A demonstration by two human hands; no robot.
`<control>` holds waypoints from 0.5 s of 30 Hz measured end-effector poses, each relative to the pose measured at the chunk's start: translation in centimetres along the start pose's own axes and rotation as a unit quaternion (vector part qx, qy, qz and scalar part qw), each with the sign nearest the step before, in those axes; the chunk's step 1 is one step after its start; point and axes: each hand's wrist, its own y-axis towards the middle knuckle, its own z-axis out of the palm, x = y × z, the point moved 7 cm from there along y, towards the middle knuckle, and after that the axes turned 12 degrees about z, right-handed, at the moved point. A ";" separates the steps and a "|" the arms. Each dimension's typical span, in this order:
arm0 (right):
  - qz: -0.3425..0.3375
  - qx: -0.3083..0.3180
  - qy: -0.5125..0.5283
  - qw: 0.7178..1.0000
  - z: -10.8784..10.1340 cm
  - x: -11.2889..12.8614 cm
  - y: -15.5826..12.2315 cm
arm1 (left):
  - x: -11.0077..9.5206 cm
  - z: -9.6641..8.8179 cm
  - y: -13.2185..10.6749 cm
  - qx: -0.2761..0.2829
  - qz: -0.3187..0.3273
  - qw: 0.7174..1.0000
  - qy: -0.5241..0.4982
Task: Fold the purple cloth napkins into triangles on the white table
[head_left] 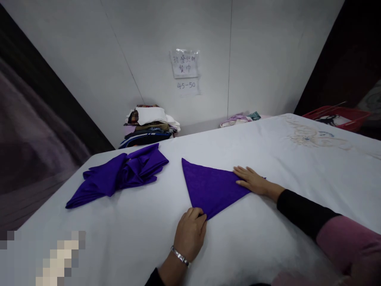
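A purple cloth napkin (212, 186), folded into a triangle, lies on the white cloth-covered bed (143, 238) in front of me. My left hand (190, 232), with a silver bracelet at the wrist, is at the napkin's near corner, fingers curled and closed on its edge. The fingertips are partly hidden. My right hand (251, 180) rests flat and palm down on the napkin's right part, fingers stretched out. A small tip of purple cloth shows just beyond that hand.
To the left lies a rumpled heap of purple cloths (119, 172). Behind the far edge are a stack of folded clothes (149, 123), some pale cloth (238, 120) and a red basket (354, 121). Handwritten paper signs (186, 69) hang on the wall.
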 end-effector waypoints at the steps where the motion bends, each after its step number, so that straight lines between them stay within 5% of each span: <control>1: 0.012 -0.018 0.004 1.000 -0.6 -1.0 -0.6 | 0.0 0.0 0.0 0.001 0.000 1.000 -0.003; 5: -0.055 -0.095 0.013 0.994 -2.2 -2.1 -4.4 | 0.0 0.0 -0.1 0.002 0.000 1.000 -0.011; 9: -0.152 -0.098 0.002 0.984 -1.8 -2.2 -7.5 | -0.1 -0.1 -0.2 -0.010 0.004 1.000 -0.009; 15: -0.096 -0.115 -0.020 0.989 -1.7 -4.4 -6.6 | -0.5 0.4 -0.9 -0.022 -0.001 1.000 -0.003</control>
